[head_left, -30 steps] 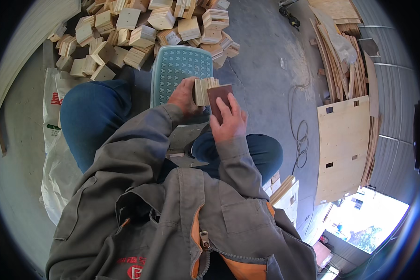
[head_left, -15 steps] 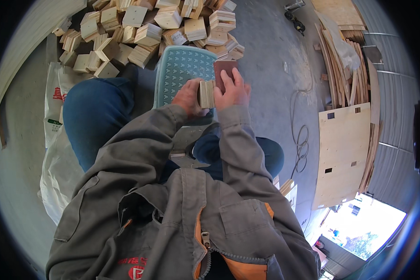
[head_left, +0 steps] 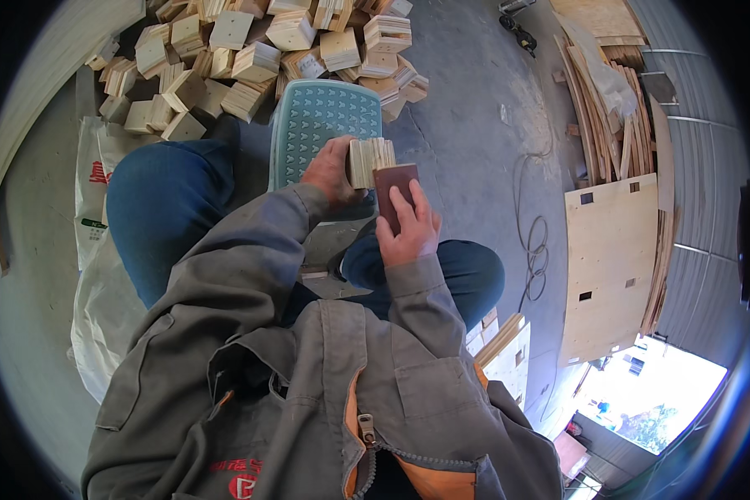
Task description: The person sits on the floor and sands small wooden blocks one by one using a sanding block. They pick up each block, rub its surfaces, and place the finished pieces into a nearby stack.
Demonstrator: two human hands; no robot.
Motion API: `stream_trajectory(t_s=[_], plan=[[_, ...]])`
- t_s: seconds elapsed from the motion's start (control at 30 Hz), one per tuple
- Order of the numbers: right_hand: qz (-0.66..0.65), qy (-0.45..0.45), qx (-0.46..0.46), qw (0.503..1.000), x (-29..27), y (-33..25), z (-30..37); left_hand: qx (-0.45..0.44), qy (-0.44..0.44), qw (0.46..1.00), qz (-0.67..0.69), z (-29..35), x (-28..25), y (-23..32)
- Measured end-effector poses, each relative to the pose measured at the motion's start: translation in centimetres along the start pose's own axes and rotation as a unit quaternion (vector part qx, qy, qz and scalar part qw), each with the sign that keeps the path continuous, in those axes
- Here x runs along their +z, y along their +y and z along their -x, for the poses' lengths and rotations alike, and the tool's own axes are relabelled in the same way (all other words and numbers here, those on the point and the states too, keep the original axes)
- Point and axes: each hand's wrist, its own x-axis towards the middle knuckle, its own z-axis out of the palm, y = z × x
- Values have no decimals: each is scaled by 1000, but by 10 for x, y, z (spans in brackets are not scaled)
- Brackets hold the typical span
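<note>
My left hand is closed around a small stack of square plywood pieces, held on edge over the right side of a blue-green plastic stool. Flat under the fingers of my right hand is a reddish-brown sanding block. It touches the right side of the plywood, at the near end. My right thumb lies along the block's left edge. The underside of the block is hidden.
A heap of plywood blocks lies beyond the stool. At left is a white plastic sack. A coiled cable rests on the floor at right, before leaning plywood sheets. Several boards stand by my right knee.
My right hand has drawn the sanding block toward me along the plywood's side, uncovering more of the plywood. My left hand has stayed nearly in place, still holding it.
</note>
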Motion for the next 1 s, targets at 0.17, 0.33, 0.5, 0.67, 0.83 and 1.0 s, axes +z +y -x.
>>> stream_trajectory(t_s=[0.17, 0.33, 0.5, 0.67, 0.83, 1.0], plan=[[15, 10, 45, 999, 21, 9, -69, 5, -8, 1000, 3, -2, 1, -5], [46, -52, 96, 993, 25, 6, -125, -16, -15, 1000, 6, -1, -2, 1], [41, 23, 27, 999, 31, 15, -87, -25, -23, 999, -3, 0, -1, -1], [14, 10, 9, 1000, 8, 2, -20, -2, -5, 1000, -10, -1, 3, -3], [-7, 13, -6, 1000, -1, 5, 10, -41, -64, 997, 9, -5, 0, -6], [-11, 26, 10, 1000, 4, 9, -7, -58, -77, 995, 25, -5, -5, 1]])
